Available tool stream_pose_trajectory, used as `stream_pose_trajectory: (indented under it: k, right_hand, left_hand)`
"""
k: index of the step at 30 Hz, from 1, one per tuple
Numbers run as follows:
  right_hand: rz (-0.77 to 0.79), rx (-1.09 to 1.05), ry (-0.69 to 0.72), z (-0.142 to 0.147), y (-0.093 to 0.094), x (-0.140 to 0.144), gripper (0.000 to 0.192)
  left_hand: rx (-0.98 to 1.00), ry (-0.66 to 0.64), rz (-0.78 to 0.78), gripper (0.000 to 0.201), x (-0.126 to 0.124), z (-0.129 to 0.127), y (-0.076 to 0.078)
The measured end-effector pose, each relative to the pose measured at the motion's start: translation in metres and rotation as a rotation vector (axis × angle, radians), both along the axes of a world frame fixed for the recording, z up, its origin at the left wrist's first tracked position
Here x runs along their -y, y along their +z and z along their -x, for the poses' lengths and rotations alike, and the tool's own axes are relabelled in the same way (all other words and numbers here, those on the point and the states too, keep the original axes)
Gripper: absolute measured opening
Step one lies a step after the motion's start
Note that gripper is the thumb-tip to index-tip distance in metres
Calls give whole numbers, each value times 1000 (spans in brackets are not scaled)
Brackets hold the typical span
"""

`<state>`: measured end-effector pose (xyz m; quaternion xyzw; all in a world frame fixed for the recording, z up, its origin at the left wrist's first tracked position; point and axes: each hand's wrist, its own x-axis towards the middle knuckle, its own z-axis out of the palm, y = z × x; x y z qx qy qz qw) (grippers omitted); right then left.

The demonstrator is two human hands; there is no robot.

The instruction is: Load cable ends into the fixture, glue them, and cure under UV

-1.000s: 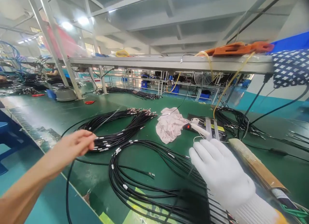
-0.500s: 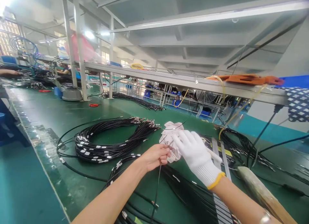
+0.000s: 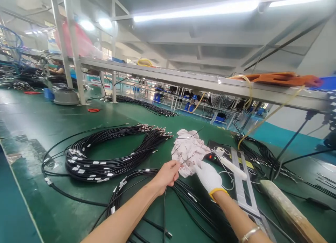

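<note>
My bare left hand [image 3: 168, 174] pinches the end of a thin black cable [image 3: 164, 208] that hangs down toward the table's near edge. My right hand [image 3: 208, 176], in a white glove with a yellow cuff, holds a crumpled pink-white cloth [image 3: 189, 152] right beside the cable's tip. Both hands meet above a loose bundle of black cables [image 3: 189, 204]. A second coil of black cables with white tags [image 3: 110, 155] lies to the left on the green table [image 3: 39, 131].
A white-handled tool [image 3: 231, 166] and a metal rail [image 3: 243, 183] lie right of my hands, with a wooden bar [image 3: 288, 208] further right. A long shelf [image 3: 183, 78] runs overhead. More cables [image 3: 141, 105] lie at the back. Another person [image 3: 56, 66] sits far left.
My hands came together at the cloth. The left hand moved from the left coil and took the cable end; the right hand rose from the cables and closed on the cloth.
</note>
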<state>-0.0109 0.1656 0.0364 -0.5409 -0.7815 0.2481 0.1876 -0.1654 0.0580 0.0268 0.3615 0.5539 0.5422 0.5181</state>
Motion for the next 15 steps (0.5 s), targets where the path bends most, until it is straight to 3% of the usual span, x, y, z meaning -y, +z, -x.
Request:
stream_pose_trajectory:
  k: [6,11,15]
  right_hand:
    - [374,-643,-29,-6,-16,-10,55]
    - [408,-878,-58,-4,-13,-2,70]
    - [415,-929,-6,1,-11,4,62]
  left_hand:
    - [-31,59,38,20,-3,1,-7]
    - [-73,51,69,23,-4,-2,-13]
    - [-79,4,86,21,-5,-3,-16]
